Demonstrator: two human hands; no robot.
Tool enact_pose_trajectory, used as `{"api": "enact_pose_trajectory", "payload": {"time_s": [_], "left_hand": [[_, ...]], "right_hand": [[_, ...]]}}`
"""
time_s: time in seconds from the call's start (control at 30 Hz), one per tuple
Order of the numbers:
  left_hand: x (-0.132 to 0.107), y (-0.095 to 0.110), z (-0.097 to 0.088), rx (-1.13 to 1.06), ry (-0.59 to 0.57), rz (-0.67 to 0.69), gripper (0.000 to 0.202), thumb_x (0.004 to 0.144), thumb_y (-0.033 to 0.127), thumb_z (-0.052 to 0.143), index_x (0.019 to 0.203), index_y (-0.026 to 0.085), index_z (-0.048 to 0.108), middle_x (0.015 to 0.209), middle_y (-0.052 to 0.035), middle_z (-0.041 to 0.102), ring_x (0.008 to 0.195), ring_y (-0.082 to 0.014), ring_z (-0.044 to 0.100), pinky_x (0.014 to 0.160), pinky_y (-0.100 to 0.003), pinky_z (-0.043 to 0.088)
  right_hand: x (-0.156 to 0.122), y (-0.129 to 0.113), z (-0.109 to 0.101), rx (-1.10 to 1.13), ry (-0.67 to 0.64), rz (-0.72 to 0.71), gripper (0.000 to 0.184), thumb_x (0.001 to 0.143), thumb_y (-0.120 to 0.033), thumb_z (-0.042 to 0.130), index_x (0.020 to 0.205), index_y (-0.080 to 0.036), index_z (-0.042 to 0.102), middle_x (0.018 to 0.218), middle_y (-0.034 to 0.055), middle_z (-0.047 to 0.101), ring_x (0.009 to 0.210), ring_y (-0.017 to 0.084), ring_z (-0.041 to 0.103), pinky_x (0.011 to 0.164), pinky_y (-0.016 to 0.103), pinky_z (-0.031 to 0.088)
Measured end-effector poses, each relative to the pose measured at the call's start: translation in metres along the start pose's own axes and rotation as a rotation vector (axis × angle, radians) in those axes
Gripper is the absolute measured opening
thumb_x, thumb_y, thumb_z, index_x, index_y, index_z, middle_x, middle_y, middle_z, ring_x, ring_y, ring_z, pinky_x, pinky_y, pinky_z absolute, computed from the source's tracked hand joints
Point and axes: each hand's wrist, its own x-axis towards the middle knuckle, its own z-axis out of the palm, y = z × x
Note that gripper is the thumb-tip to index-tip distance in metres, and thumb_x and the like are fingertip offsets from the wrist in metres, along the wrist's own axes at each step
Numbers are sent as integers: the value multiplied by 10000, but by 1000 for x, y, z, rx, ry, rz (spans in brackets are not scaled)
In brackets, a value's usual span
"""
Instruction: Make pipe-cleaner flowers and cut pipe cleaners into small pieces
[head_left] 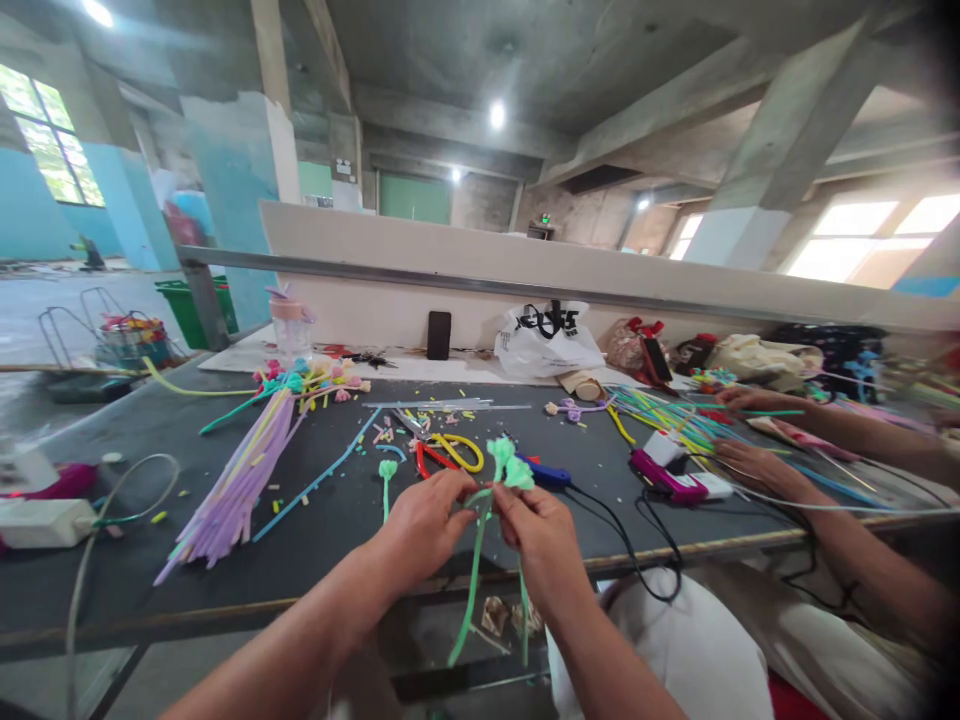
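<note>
Over the table's front edge, my right hand [536,530] pinches a green pipe-cleaner flower [510,465] just under its bunched head. My left hand [431,520] is closed with thumb and fingers at the stems of the same flower, close to my right hand. Two green stems hang below the hands. Left of them lies another green stem with a small head [387,470]. Scissors with red and yellow handles [457,450] rest just beyond my hands. A blue-handled tool with a black cord [549,474] lies to the right of the flower.
A bundle of purple pipe cleaners [240,480] with flower heads lies left. A power strip [667,475] with cords sits right. Nearby, a co-worker's hands [757,465] handle strands. A phone [439,335], a bottle [291,325] and a white bag [547,340] stand at the back.
</note>
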Motion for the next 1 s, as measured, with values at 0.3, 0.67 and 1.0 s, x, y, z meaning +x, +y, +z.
{"api": "enact_pose_trajectory", "payload": {"time_s": [0.3, 0.67, 1.0], "left_hand": [[-9, -63, -44, 143, -114, -230, 212, 674, 197, 574, 883, 211, 607, 918, -50, 621, 878, -216, 558, 801, -307, 386], [-28, 35, -17, -569, -61, -463, 185, 716, 318, 562, 618, 165, 524, 555, 44, 455, 525, -88, 401, 498, -202, 320], [-28, 28, -10, -895, 48, -622, 248, 684, 367, 611, 671, 179, 449, 498, 87, 413, 395, -50, 388, 385, -170, 296]], "right_hand": [[-6, -34, -21, 262, 72, 14, 214, 585, -317, 741, 647, -142, 635, 491, -35, 468, 385, 37, 278, 385, 203, 170], [-32, -6, 12, -73, -194, 99, 344, 703, -441, 621, 539, -156, 521, 437, -65, 329, 426, 64, 252, 413, 223, 189], [-32, -8, 16, -244, -181, -101, 249, 742, -351, 561, 599, -153, 606, 572, -7, 520, 560, 126, 438, 545, 231, 355]]}}
